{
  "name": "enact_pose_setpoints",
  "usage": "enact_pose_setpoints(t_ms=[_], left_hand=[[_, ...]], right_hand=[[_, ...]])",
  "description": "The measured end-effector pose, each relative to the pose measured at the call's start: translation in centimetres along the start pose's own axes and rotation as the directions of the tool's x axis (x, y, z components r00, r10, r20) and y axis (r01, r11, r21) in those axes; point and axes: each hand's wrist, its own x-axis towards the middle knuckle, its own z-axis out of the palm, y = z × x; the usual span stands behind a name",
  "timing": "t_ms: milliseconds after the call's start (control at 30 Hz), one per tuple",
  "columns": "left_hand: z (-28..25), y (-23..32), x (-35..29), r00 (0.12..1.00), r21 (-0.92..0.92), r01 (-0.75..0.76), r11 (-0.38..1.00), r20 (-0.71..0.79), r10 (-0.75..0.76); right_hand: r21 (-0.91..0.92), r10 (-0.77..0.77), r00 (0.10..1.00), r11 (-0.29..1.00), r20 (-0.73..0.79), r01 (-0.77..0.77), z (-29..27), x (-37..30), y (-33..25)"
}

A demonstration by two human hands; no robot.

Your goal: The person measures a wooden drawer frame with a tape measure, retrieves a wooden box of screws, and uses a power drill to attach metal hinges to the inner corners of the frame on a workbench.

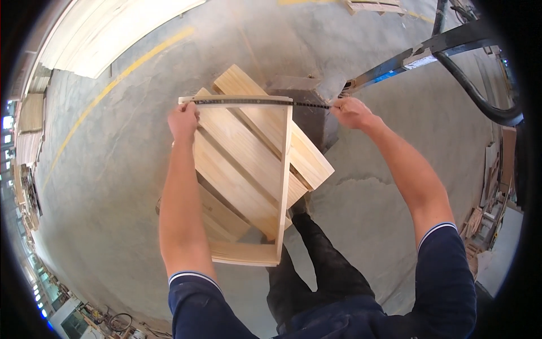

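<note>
A rectangular frame of pale wood rests on a slatted stack of wooden boards. Along the frame's far rail runs a dark, marked strip that looks like a tape measure, its right end reaching past the corner. My left hand is closed at the far left corner, thumb and fingers pinching the tape's end against the rail. Off the frame to the right, my right hand grips the other end in closed fingers. Whether a case sits inside that hand is hidden.
A dark metal base stands under and beyond the boards. At the upper right a machine arm with a black hose reaches in. Stacked pale panels lie at the upper left, near a yellow floor line. Wood scraps lie far right.
</note>
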Motion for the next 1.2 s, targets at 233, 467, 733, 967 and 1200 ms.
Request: enact_pose_setpoints(t_ms=[233, 467, 733, 967, 1200], left_hand=[[-7.3, -5.8, -17.3, 0.966, -0.275, 0.211, 0.938, -0.089, -0.244], [-10.9, -11.7, -48.6, 0.883, -0.318, 0.448, 0.835, 0.013, -0.469], [-12.6, -15.0, -68.9, 0.941, -0.572, 0.324, 0.754, 0.116, -0.317], [-28.8, -20.8, -88.0, 0.917, -0.654, 0.070, 0.754, -0.256, -0.307], [-43.1, -30.7, -108.9, 0.707, -0.701, -0.140, 0.699, -0.565, -0.425]], right_hand=[[-0.071, -0.312, 0.933, 0.942, 0.177, 0.329, 3.7, -8.5, 3.2], [0.116, -0.096, 0.633, 0.993, 0.768, 0.010, 14.4, -27.5, -0.5], [0.111, -0.297, 0.487, 0.920, 0.821, 0.375, 17.1, -43.7, -17.1], [-0.024, -0.367, 0.397, 0.709, 0.841, 0.705, 25.2, -57.3, -33.4], [-0.031, -0.232, 0.158, 0.472, 0.960, 0.881, 39.3, -77.4, -45.1]])
